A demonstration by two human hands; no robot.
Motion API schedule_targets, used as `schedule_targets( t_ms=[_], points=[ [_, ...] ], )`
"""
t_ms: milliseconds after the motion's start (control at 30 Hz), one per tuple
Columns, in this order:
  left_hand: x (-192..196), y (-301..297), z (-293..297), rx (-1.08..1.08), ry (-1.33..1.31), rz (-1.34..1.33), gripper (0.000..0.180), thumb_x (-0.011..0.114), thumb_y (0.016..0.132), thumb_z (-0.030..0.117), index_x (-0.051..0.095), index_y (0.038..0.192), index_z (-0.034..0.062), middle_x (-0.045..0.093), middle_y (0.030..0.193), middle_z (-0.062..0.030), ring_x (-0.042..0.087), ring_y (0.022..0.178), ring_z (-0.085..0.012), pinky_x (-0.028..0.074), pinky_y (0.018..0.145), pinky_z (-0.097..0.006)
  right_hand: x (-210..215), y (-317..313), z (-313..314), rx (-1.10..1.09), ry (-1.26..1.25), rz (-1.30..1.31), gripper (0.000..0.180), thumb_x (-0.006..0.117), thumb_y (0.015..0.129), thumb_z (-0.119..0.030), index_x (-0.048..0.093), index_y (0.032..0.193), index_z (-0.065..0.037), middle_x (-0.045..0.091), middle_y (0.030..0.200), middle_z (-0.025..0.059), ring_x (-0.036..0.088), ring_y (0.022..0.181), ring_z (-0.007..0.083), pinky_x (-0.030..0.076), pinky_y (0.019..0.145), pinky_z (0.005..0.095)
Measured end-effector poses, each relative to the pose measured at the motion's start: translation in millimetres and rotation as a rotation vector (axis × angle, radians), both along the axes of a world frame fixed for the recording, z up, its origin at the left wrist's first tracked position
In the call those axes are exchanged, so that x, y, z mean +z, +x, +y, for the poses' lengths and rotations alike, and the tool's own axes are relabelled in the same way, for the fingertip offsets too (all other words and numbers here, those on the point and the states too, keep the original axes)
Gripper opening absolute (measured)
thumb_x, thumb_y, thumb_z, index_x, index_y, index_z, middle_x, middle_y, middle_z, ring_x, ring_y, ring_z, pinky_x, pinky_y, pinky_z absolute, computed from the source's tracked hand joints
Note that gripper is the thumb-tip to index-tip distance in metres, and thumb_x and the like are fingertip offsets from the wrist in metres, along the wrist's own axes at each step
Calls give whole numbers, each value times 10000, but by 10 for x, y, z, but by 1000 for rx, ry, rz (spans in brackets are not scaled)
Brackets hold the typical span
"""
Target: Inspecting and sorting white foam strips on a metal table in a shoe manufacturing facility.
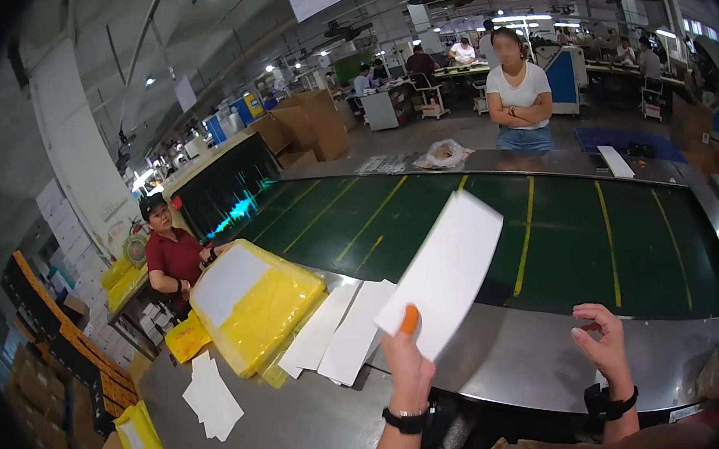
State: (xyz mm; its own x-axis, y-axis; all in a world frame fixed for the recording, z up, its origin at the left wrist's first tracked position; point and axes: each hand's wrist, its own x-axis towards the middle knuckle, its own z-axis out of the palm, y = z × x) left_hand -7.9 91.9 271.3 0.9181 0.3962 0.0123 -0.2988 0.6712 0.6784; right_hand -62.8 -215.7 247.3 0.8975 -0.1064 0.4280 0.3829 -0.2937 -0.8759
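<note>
My left hand (408, 365), with an orange cover on its thumb, grips the near end of a long white paper sheet (451, 272). Whether this is a single sheet or a thin stack is hard to tell. The paper is held tilted up over the edge of a green conveyor belt (572, 277). To the right, my right hand (605, 344) is raised above the metal edge, fingers apart and slightly curled, holding nothing. Left of the held paper, white paper strips (357, 335) lie side by side on the metal table (300, 421).
A yellow plastic-wrapped pack (277, 310) lies beyond the strips, with loose white sheets (212, 400) nearer. A co-worker in a dark red shirt (174, 260) stands at its far side. Across the belt, another person (519, 88) stands with folded arms. A clear plastic bag (444, 154) sits on the far edge.
</note>
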Motion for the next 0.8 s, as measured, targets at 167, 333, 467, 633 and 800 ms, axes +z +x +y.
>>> schedule_targets(
  t_ms=[167,333,467,633,800],
  points=[
    [741,433,-98,-37,-115,-319,372,680,914,119,575,1218,-69,646,1129,-108,648,982,-204,545,861,-345,118,41,34,25,-10,-10,256,674,790,-40,663,1045,-17,626,1143,91,602,1023,159,493,826,272],
    [741,317,-245,-195,-167,-328,348,711,895,134,609,1182,-34,652,1119,-79,623,1006,-169,510,880,-334,109,79,-22,40,0,7,368,645,836,-54,607,1201,-19,580,1251,80,569,1083,151,458,921,283],
    [188,57,-100,-216,-30,-174,322,655,912,103,590,1205,-14,656,1122,-84,653,989,-186,532,863,-336,26,110,-74,-89,67,5,537,658,871,-103,488,1375,-27,541,1336,77,550,1132,175,442,956,288],
    [-359,-326,-132,-178,91,33,251,681,896,100,664,1096,-51,687,1013,-71,655,881,-142,515,778,-274,-165,255,-68,-98,137,-56,544,624,876,-45,463,1395,-28,504,1393,91,535,1162,189,421,999,306],
    [-490,-392,-49,-93,-52,172,233,662,907,91,665,1076,-70,682,1003,-72,643,920,-129,504,806,-267,-194,172,-102,-34,133,34,498,604,884,-29,492,1370,-18,502,1399,94,539,1165,191,421,1017,318]
  ],
)
